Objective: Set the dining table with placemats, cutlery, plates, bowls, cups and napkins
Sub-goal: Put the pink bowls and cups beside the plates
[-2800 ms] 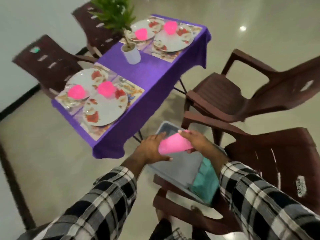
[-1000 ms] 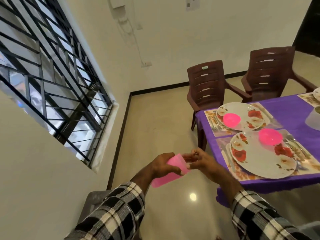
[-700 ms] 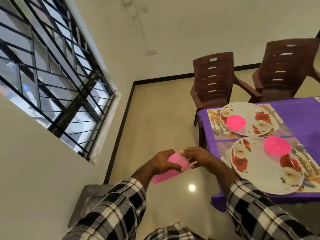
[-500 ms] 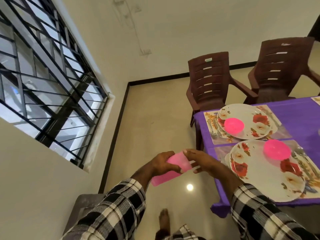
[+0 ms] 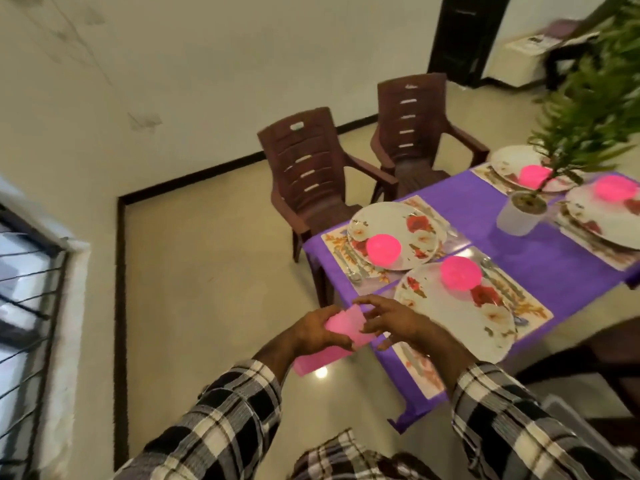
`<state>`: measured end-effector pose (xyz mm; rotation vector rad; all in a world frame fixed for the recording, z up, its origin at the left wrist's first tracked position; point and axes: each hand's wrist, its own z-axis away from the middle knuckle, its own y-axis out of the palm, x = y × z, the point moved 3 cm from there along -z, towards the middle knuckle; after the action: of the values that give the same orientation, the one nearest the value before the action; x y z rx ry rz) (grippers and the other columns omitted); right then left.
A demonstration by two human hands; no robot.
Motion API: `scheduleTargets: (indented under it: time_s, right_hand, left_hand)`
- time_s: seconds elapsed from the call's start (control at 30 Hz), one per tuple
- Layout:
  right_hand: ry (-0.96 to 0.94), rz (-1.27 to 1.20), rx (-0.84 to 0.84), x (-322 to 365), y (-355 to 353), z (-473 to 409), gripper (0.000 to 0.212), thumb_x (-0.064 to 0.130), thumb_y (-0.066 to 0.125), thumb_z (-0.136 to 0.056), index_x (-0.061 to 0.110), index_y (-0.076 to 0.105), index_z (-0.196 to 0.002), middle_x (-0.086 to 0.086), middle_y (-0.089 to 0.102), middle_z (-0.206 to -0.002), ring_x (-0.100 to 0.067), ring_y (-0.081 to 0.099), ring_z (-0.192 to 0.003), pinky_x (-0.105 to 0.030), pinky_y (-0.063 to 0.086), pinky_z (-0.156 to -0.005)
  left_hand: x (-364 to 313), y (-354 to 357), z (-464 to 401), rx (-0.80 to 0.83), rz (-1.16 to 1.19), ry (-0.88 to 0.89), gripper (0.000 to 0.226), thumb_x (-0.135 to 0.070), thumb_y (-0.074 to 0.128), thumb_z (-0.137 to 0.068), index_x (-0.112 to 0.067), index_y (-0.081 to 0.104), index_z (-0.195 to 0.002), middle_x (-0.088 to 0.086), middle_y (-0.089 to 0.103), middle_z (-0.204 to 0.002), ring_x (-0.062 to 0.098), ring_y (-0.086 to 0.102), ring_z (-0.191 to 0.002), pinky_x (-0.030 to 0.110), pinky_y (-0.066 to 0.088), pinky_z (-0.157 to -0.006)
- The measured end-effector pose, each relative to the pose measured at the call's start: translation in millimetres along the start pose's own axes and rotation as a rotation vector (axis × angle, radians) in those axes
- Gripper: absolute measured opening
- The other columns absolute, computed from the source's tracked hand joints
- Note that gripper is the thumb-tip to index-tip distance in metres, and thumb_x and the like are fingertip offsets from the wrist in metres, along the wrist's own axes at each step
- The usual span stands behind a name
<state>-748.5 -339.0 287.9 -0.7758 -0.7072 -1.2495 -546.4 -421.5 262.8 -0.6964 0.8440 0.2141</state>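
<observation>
Head view, person in a checked shirt standing at the near-left corner of a purple-clothed bench (image 5: 485, 216). Left hand (image 5: 313, 329) grips a stack of pink cups (image 5: 341, 332), fingers curled round its top end; the stack tilts down to the near left, held in the air off the bench edge, above the floor. Right hand (image 5: 398, 322) is at the stack's upper end, fingers loosely spread and half curled, tips touching or just beside the top cup; can't tell if it actually pinches it.

On the bench: near placemat (image 5: 530, 306) carries a floral plate (image 5: 453, 313) with a pink bowl (image 5: 460, 273) on its far part, cutlery (image 5: 498, 271) to the right of the plate. Far-left placemat (image 5: 332, 242) carries a second floral plate (image 5: 415, 230) with a second pink bowl (image 5: 383, 250), cutlery on its left side. Two more plates with pink bowls at the far right end, blurred. White potted plant (image 5: 519, 216) stands mid-bench. Two brown plastic chairs (image 5: 304, 174) on the far side.
</observation>
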Motion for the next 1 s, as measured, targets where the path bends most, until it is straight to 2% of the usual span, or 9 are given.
scheduleTargets:
  time_s: [0.07,0.2,0.37,0.5,0.67,0.77,0.87,0.9,1.0]
  right_hand:
    - [-0.005,-0.106,-0.105,-20.0,-18.7,9.1,0.060,0.006,0.080,-0.083,0.035,0.067,-0.134,-0.009,0.063,-0.129,-0.033,0.071,-0.108,-0.041,0.064,-0.073]
    - [-0.004,-0.277,-0.246,-49.0,-70.1,26.3,0.057,-0.001,0.081,-0.083,0.029,0.067,-0.130,-0.014,0.062,-0.102,-0.021,0.065,-0.077,-0.034,0.054,-0.059]
    - [-0.007,-0.294,-0.354,-63.6,-138.4,33.1,0.052,0.010,0.083,-0.085,0.036,0.067,-0.127,-0.008,0.068,-0.108,-0.029,0.065,-0.099,-0.045,0.056,-0.079]
    - [-0.011,-0.275,-0.340,-63.8,-168.2,26.4,0.052,0.017,0.084,-0.084,0.040,0.066,-0.128,-0.007,0.069,-0.115,-0.031,0.065,-0.109,-0.049,0.059,-0.088]
    - [-0.018,-0.220,-0.259,-48.2,-186.5,10.5,0.050,0.029,0.083,-0.088,0.042,0.064,-0.132,0.002,0.073,-0.112,-0.029,0.064,-0.109,-0.043,0.059,-0.087]
    - [-0.045,-0.217,-0.284,-34.4,-205.1,2.3,0.043,0.035,0.082,-0.089,0.042,0.068,-0.128,0.003,0.069,-0.117,-0.027,0.067,-0.100,-0.039,0.057,-0.080]
    - [-0.087,-0.274,-0.389,-19.2,-245.2,-5.8,0.036,0.043,0.086,-0.080,0.044,0.075,-0.114,-0.008,0.074,-0.111,-0.028,0.069,-0.079,-0.038,0.051,-0.067]
    - [-0.097,-0.290,-0.441,-14.4,-261.6,-8.4,0.039,0.047,0.086,-0.074,0.044,0.076,-0.111,-0.011,0.075,-0.109,-0.028,0.069,-0.074,-0.036,0.050,-0.063]
    - [-0.113,-0.294,-0.625,-7.4,-311.9,-19.1,0.049,0.051,0.081,-0.067,0.035,0.074,-0.112,-0.011,0.073,-0.103,-0.027,0.067,-0.067,-0.029,0.047,-0.053]
  left_hand:
    - [-7.0,15.1,-18.3,0.035,-0.004,0.009,0.076,-0.049,0.097,-0.060,-0.032,0.066,-0.126,-0.005,0.072,-0.117,0.018,0.068,-0.106,0.028,0.057,-0.082]
    - [-25.2,34.3,-48.3,0.044,0.001,-0.030,0.068,-0.053,0.096,-0.063,-0.031,0.065,-0.119,-0.001,0.071,-0.117,0.019,0.068,-0.104,0.033,0.058,-0.082]
    - [-38.9,49.6,-86.2,-0.037,0.037,-0.120,0.098,-0.067,0.093,-0.056,-0.026,0.059,-0.139,0.000,0.067,-0.131,0.019,0.066,-0.110,0.029,0.056,-0.082]
    - [-70.7,62.5,-98.8,0.018,0.016,-0.108,0.076,-0.061,0.092,-0.069,-0.030,0.060,-0.130,-0.006,0.066,-0.123,0.018,0.064,-0.108,0.030,0.056,-0.082]
    - [-91.1,64.1,-111.4,0.054,0.009,-0.116,0.082,-0.074,0.088,-0.065,-0.037,0.060,-0.133,-0.013,0.066,-0.124,0.017,0.064,-0.114,0.040,0.055,-0.098]
    - [-96.9,52.1,-122.4,0.027,0.101,-0.106,0.074,-0.067,0.087,-0.072,-0.041,0.060,-0.135,-0.011,0.067,-0.128,0.019,0.064,-0.115,0.041,0.054,-0.097]
    - [-119.9,41.1,-138.0,-0.031,0.238,-0.096,0.063,-0.054,0.085,-0.082,-0.038,0.059,-0.137,-0.006,0.069,-0.128,0.021,0.066,-0.113,0.040,0.055,-0.092]
    - [-130.6,38.6,-143.6,-0.046,0.268,-0.103,0.069,-0.057,0.085,-0.081,-0.035,0.057,-0.141,-0.004,0.068,-0.132,0.023,0.066,-0.114,0.040,0.055,-0.092]
    - [-158.4,36.9,-164.0,-0.127,0.241,-0.159,0.126,-0.087,0.083,-0.054,-0.034,0.037,-0.159,-0.005,0.050,-0.147,0.029,0.054,-0.128,0.047,0.051,-0.105]
